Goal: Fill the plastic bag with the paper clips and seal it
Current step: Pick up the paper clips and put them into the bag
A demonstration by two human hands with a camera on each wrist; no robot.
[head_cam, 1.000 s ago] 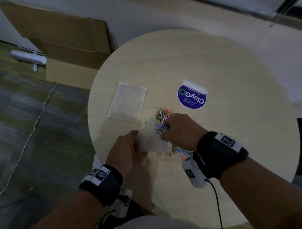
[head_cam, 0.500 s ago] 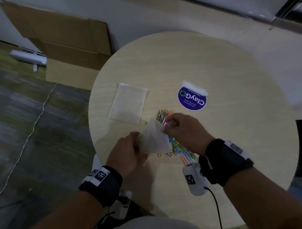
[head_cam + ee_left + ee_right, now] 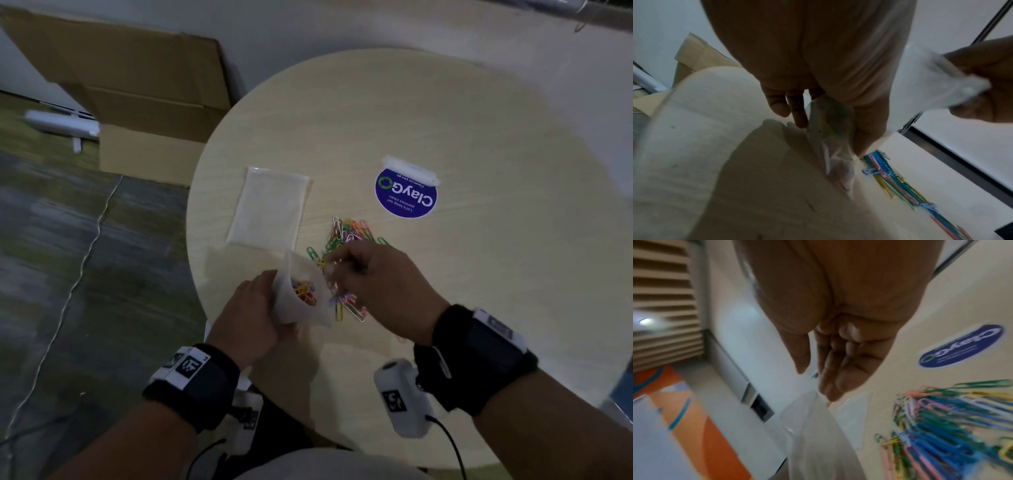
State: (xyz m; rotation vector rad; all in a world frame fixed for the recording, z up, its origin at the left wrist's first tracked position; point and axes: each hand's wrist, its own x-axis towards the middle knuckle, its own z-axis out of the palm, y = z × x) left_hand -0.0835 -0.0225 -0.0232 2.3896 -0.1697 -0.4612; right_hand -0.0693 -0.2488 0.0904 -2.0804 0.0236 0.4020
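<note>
My left hand [image 3: 265,303] grips a small clear plastic bag [image 3: 301,308] near the table's front edge, its mouth turned up. Coloured paper clips [image 3: 303,291] lie inside the bag. My right hand [image 3: 334,270] pinches the bag's top rim; in the left wrist view its fingers [image 3: 980,68] close on the zip strip. The bag [image 3: 818,434] hangs just below the right thumb and fingers. A loose pile of paper clips [image 3: 347,233] lies on the round table [image 3: 445,120] behind and under the right hand, and it also shows to the right as blurred clips [image 3: 941,426].
A second flat plastic bag [image 3: 270,209] lies on the table to the left of the pile. A blue round sticker [image 3: 406,193] is taped down further back. On the floor to the left stand a cardboard box [image 3: 137,102] and a thin cable [image 3: 78,274].
My right hand has left the pile and now pinches the bag's rim. The bag has turned mouth-up, so the clips inside it show.
</note>
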